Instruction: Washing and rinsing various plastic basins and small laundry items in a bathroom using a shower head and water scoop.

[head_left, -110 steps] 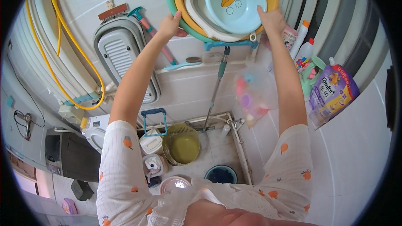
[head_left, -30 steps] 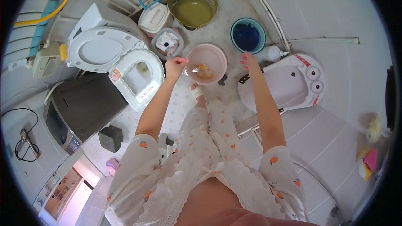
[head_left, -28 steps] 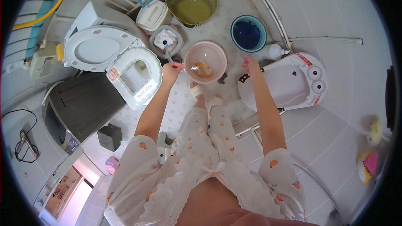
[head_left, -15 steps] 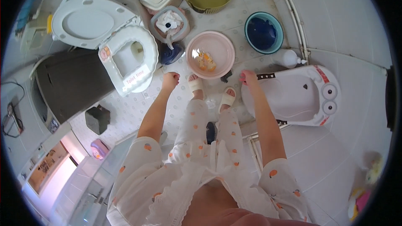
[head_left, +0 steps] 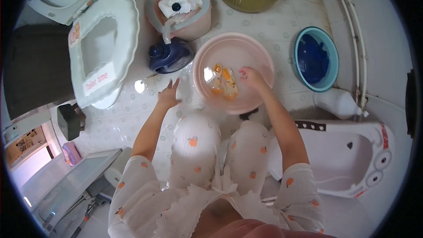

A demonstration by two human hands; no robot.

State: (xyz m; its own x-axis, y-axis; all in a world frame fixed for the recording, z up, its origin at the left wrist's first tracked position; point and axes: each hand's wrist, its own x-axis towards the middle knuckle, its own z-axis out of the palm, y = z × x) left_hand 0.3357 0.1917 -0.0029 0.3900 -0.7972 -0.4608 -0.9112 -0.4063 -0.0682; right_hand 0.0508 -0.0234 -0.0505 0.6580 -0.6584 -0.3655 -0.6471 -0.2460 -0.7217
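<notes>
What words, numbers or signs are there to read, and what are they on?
Pink lettering on the white, wavy-edged toilet seat: large enough to read, but I won't copy it.
Red patch on the white plastic tub: any marks are too blurred.
Round pink plastic basin: no writing that I can see.

head-worn fisheye view, looking steeply down — fairly near, pink basin (head_left: 242, 47) mid-view
</notes>
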